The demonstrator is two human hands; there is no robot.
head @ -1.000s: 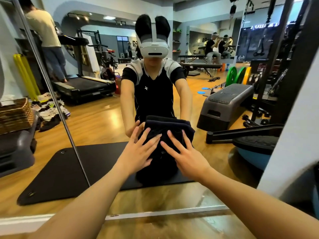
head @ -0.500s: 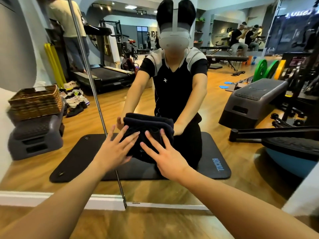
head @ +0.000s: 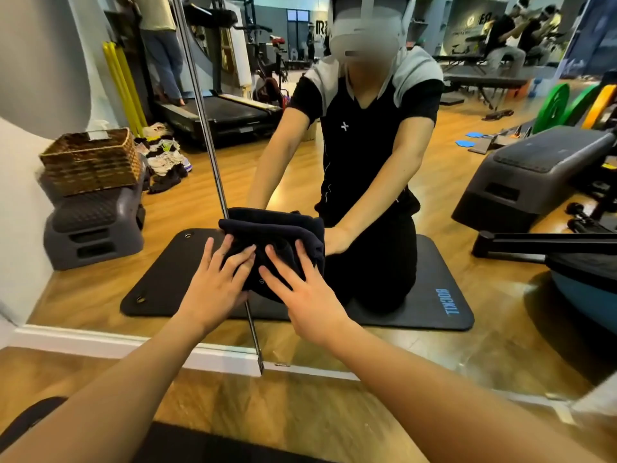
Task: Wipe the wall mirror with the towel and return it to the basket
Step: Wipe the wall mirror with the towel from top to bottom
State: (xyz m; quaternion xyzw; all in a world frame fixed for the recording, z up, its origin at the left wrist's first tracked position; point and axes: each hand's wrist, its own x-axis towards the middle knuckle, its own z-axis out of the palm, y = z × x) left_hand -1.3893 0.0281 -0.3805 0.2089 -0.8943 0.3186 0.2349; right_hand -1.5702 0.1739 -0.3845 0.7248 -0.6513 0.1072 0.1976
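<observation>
A dark folded towel [head: 273, 233] lies pressed flat against the wall mirror [head: 467, 342], low down, over the vertical metal seam [head: 205, 128]. My left hand [head: 213, 285] and my right hand [head: 302, 295] sit side by side on the towel's lower part, fingers spread, and hold it to the glass. The woven basket [head: 91, 160] shows only as a reflection at the left, on a grey step platform [head: 93, 228].
The mirror reflects me kneeling on a black mat [head: 434, 312], a treadmill [head: 220, 115], shoes, a grey step bench [head: 534, 175], coloured weight plates and other people far back. A white baseboard [head: 83, 339] runs under the mirror. Wooden floor lies before it.
Both hands have slid the towel to the left along the mirror, from right of the metal seam to over it. The view has turned left with them.
</observation>
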